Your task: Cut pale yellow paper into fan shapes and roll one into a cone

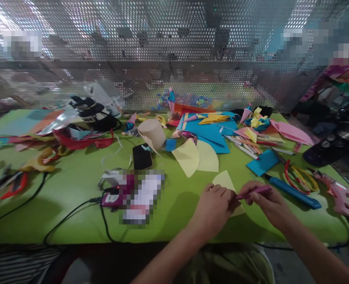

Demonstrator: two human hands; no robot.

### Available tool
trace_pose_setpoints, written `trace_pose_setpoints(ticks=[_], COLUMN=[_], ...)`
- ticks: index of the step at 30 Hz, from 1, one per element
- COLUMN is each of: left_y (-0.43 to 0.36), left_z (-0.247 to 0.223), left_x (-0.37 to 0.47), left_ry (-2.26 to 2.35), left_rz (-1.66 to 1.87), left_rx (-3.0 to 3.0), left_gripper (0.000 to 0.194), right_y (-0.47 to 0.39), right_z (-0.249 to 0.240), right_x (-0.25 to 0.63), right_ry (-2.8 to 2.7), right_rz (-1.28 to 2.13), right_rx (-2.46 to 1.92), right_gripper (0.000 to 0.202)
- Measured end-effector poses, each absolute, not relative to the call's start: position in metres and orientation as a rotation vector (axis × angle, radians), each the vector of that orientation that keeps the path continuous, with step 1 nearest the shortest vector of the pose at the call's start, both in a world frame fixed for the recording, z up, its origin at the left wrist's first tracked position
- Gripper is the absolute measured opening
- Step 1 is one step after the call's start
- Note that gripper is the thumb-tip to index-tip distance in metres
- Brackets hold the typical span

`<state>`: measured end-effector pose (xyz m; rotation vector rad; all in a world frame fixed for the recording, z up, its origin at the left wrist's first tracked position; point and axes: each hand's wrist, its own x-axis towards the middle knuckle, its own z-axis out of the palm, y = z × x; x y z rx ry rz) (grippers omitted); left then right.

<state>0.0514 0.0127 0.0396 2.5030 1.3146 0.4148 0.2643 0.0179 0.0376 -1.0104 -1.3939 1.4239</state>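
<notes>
Both of my hands meet above the green table's front half, on a slim magenta marker-like stick [255, 192]. My right hand [269, 203] pinches its body from the right. At the stick's left end, my left hand [214, 209] is closed, its fingertips curled out of sight around that tip. Beneath the hands lies a pale yellow paper piece [226, 179], partly covered by them. Just beyond are two more pale yellow fan-shaped papers [207, 156], overlapping each other. A blue utility knife [295, 192] rests to the right of my right hand.
A pink glue gun [338, 193] with a cable and red-yellow scissors [301, 177] lie on the right. Left of my hands are a phone [145, 199] and a purple power strip [115, 197]. Coloured papers, pencils and a paper cone [152, 134] crowd the back, before a perforated metal screen [174, 47].
</notes>
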Motion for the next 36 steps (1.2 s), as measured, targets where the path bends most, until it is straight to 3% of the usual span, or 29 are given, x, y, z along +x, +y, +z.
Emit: trace_pose_setpoints(ticks=[7, 11, 13, 15, 18, 22, 29, 36], left_y=[0.003, 0.001, 0.0, 0.0, 0.007, 0.026, 0.04, 0.041], left_z=[0.048, 0.042, 0.033, 0.027, 0.025, 0.027, 0.017, 0.018], left_x=[0.05, 0.035, 0.02, 0.008, 0.002, 0.008, 0.006, 0.006], left_ry=[1.324, 1.379, 1.536, 1.576, 1.37, 1.174, 1.182, 1.198], left_rz=[0.397, 0.403, 0.358, 0.346, 0.421, 0.403, 0.335, 0.292], left_rx=[2.486, 2.424, 2.307, 2.277, 2.375, 2.487, 2.487, 2.456], left_gripper=[0.03, 0.027, 0.029, 0.028, 0.023, 0.025, 0.032, 0.034], right_y=[0.01, 0.017, 0.025, 0.034, 0.049, 0.07, 0.094, 0.096], right_z=[0.039, 0.059, 0.07, 0.077, 0.072, 0.048, 0.008, 0.001], right_x=[0.241, 0.264, 0.284, 0.298, 0.296, 0.272, 0.264, 0.266], right_ry=[-1.229, -1.18, -1.096, -0.994, -1.051, -1.16, -1.278, -1.502], right_rz=[1.272, 0.824, 0.71, 0.647, 0.92, 1.126, 1.197, 1.073], right_rx=[-1.093, -1.355, -1.343, -1.234, -1.15, -1.195, -1.326, -1.465], right_gripper=[0.025, 0.025, 0.019, 0.028, 0.013, 0.017, 0.019, 0.027])
